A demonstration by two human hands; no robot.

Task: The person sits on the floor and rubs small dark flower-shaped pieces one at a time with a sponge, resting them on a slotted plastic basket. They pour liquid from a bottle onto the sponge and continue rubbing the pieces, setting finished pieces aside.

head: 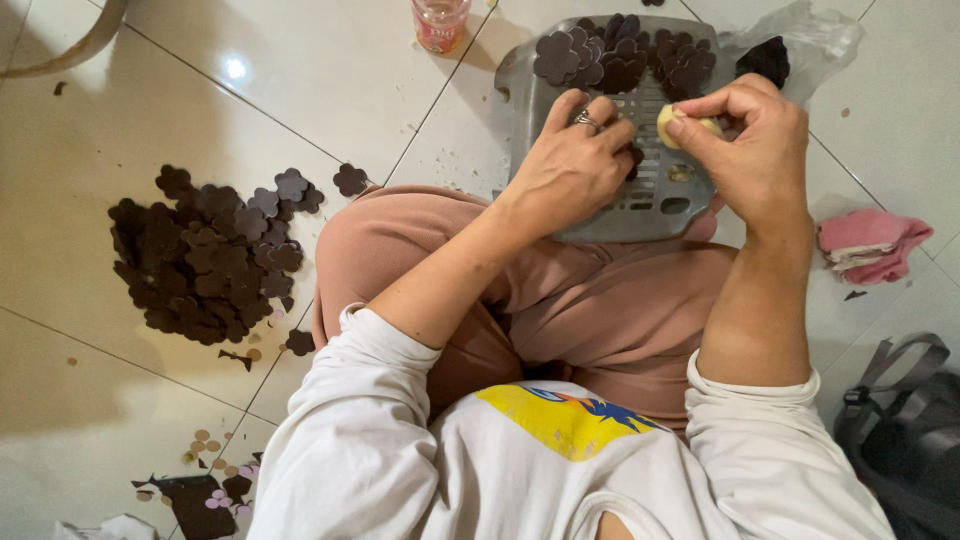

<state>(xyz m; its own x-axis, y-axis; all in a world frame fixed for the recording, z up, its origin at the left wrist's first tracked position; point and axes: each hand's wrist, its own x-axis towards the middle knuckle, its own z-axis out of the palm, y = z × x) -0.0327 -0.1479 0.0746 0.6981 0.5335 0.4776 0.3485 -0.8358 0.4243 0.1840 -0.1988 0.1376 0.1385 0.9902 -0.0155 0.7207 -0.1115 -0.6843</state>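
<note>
- The right hand [752,140] pinches a small pale yellowish lump [672,122] between thumb and fingertips; the grip is only at the tips, so I judge the lump could slip and drop onto the grey slotted tray [660,205] below it.
- The left hand [570,165] lies curled, fingers down, on the tray just beside the right hand, seemingly pressing a dark flower cut-out [634,158] (mostly hidden, so I cannot tell whether it truly grips it). If the pressure eases, the piece may shift.
- Beyond both hands, a heap of dark flower shapes [625,55] crowds the tray's far edge; the tray rests on the person's lap, so a knee movement could tip them onto the floor [300,70].
- Well out past the left hand, a larger pile [205,260] lies on the floor, easily scattered.
- A small jar [440,22] stands beyond the left hand, where a sweep could knock it.
</note>
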